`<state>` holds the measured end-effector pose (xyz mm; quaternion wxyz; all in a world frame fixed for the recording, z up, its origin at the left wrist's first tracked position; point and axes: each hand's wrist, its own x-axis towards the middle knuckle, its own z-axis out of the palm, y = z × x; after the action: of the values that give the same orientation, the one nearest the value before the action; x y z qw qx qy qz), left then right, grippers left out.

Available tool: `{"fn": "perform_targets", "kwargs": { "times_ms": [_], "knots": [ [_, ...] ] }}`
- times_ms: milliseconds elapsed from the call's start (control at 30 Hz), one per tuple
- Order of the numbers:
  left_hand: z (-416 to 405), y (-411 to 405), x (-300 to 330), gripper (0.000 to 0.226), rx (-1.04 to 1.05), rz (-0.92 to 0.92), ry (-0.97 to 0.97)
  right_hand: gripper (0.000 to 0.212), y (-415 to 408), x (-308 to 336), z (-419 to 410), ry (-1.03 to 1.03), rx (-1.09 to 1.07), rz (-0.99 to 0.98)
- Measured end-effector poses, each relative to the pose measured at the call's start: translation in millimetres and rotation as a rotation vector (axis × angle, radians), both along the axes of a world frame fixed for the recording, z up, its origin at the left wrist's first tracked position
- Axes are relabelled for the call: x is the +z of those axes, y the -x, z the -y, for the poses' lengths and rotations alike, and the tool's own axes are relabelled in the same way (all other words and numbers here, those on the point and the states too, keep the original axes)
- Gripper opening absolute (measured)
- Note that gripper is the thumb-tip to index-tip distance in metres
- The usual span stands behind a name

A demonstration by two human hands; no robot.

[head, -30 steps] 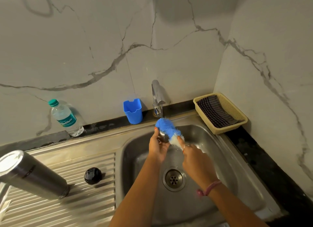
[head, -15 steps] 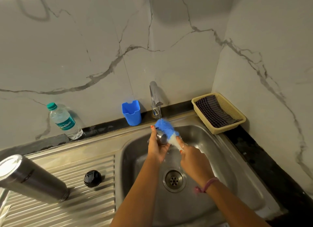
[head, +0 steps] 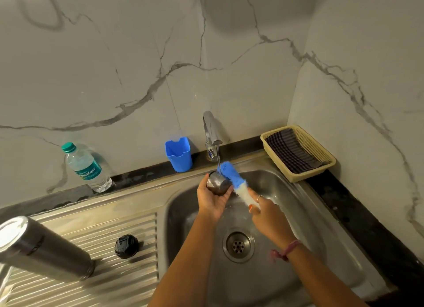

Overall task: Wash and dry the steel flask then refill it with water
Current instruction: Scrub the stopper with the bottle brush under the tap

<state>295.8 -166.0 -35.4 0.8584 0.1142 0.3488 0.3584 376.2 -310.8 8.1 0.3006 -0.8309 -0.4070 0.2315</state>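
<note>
My left hand [head: 212, 197] grips a small steel cup-shaped flask cap [head: 217, 184] over the sink [head: 305, 205], under a thin stream of water from the tap [head: 212, 132]. My right hand [head: 263, 209] holds a blue and white bottle brush [head: 232, 177] by its lower end, its blue head lying against the cap's right side. The steel flask body [head: 39, 249] stands upside down on the ribbed drainboard [head: 128, 281] at the left, tilted in this wide view. A black stopper [head: 126, 246] lies on the drainboard beside it.
A plastic water bottle [head: 86, 168] with a green cap stands by the wall at the left. A blue plastic holder [head: 179, 153] sits left of the tap. A beige basket [head: 325, 166] with a dark checked cloth [head: 291, 150] sits on the black counter at the right.
The brush has come off the top of the cap and now lies along its right side. The steel cap shows more plainly in my left hand. Water keeps running.
</note>
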Motion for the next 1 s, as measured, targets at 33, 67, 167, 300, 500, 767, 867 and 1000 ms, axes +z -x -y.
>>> {"fn": "perform_targets", "kwargs": {
  "times_ms": [33, 67, 167, 300, 500, 767, 867, 1000],
  "knots": [
    [0, -1, 0, 0.048, -0.005, -0.011, -0.014, 0.054, 0, 0, -1, 0.006, -0.007, -0.011],
    [0, -1, 1, 0.048, -0.011, -0.026, -0.031, 0.054, 3, 0, -2, 0.000, 0.003, -0.013],
    [-5, 0, -1, 0.044, -0.025, -0.041, -0.055, 0.055, 15, 2, 2, -0.041, 0.068, -0.013],
    [-4, 2, -2, 0.039, -0.095, -0.030, -0.055, 0.053, -2, -3, -6, -0.007, -0.017, -0.029],
    [-8, 5, -8, 0.039, -0.039, -0.036, -0.033, 0.055, 12, -2, 0, -0.021, 0.067, 0.043],
    [-4, 3, -8, 0.028, 0.006, -0.028, -0.003, 0.066, 18, 4, -4, 0.047, 0.072, 0.217],
    [-3, 2, -5, 0.026, -0.025, -0.085, -0.040, 0.068, 6, 2, -6, 0.067, 0.007, 0.238],
    [-3, 2, -7, 0.031, -0.021, -0.087, -0.042, 0.071, 2, 6, -6, 0.107, 0.002, 0.312]
  ]
}}
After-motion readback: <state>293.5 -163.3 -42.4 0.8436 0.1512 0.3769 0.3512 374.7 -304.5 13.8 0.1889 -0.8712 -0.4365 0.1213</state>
